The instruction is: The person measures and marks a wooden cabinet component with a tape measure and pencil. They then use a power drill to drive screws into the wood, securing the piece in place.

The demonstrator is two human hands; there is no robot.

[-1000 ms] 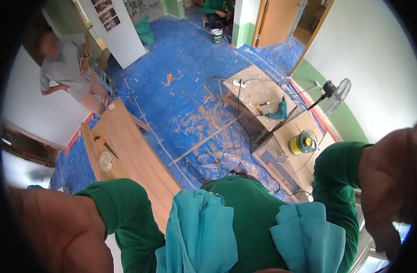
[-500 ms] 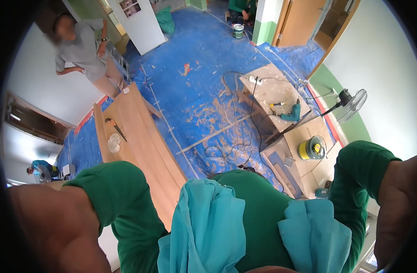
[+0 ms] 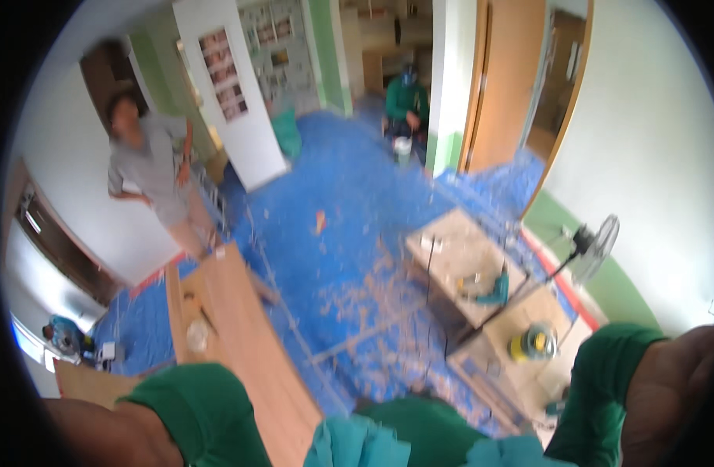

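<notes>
Neither of my hands shows; both bent arms leave the picture at its sides. My left arm (image 3: pixel 112 428), in a green sleeve, is at the lower left beside a long wooden bench (image 3: pixel 244 327). On that bench lie a handsaw (image 3: pixel 203 311) with an orange handle and a clear plastic bag or wrapping (image 3: pixel 197 336). My right arm (image 3: pixel 672 389) is at the lower right, near a low worktable (image 3: pixel 458 233). A teal power drill (image 3: pixel 494 289) lies on that table, and a black-and-yellow can (image 3: pixel 533 342) stands on boards nearer me.
A person (image 3: pixel 158 167) in grey stands at the left with hands on hips. Farther back, a person (image 3: pixel 407 101) in green sits by a white bucket (image 3: pixel 402 148). A black fan (image 3: pixel 594 249) stands at the right. Blue sheeting (image 3: pixel 318 179) strewn with wood shavings covers the floor.
My view has tilted upward, so the room sits lower in the picture and more of the far wall shows. The picture is now blurred. My arms stay bent at the sides.
</notes>
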